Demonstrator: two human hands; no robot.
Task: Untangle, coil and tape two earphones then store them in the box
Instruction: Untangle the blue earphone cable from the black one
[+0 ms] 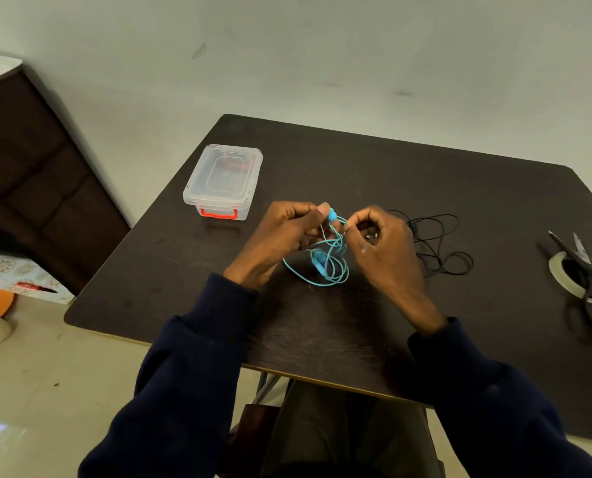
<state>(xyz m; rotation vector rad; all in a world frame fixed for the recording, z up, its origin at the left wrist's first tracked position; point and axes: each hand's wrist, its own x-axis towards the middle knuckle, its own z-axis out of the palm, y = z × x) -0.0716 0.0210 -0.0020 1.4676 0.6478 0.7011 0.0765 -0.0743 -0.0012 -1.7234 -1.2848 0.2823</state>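
A light blue earphone (pixel 325 267) hangs tangled between my hands above the dark table (pixel 356 160). My left hand (pixel 280 236) pinches its upper part, with a blue earbud showing at my thumb tip. My right hand (pixel 381 243) grips the blue cord close by, fingers curled, small metal parts visible inside them. The loops and the inline remote droop onto the table below. A black earphone (pixel 439 246) lies in loose loops just right of my right hand. The clear plastic box (pixel 222 181) with a red latch stands shut at the table's left.
Black scissors (pixel 588 270) lie across a roll of tape (pixel 560 270) at the table's right edge. A dark cabinet (pixel 29 167) stands to the left on the floor. The wall runs close behind the table.
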